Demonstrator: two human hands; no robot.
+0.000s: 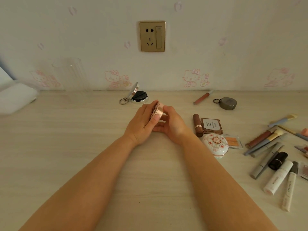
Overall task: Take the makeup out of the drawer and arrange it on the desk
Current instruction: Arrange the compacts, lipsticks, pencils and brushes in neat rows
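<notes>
Both hands meet over the middle of the light wooden desk point(83, 155). My left hand point(141, 125) and my right hand point(173, 125) together hold a small round rose-gold compact point(158, 110), tilted on its edge a little above the desk. Just behind it, a silver compact point(139, 96) with a key ring stands with its lid up, showing a black inside. To the right lie a brown lipstick point(197, 125), a square amber case point(211, 126), a white floral round box point(215, 145) and a small orange palette point(232, 141). No drawer is in view.
A lip gloss tube point(202, 97) and a dark round compact point(228, 103) lie near the wall at the back right. Several brushes, pencils and tubes point(273, 157) crowd the right edge. A clear tumbler point(71, 75) and a white cloth point(16, 97) sit at the back left.
</notes>
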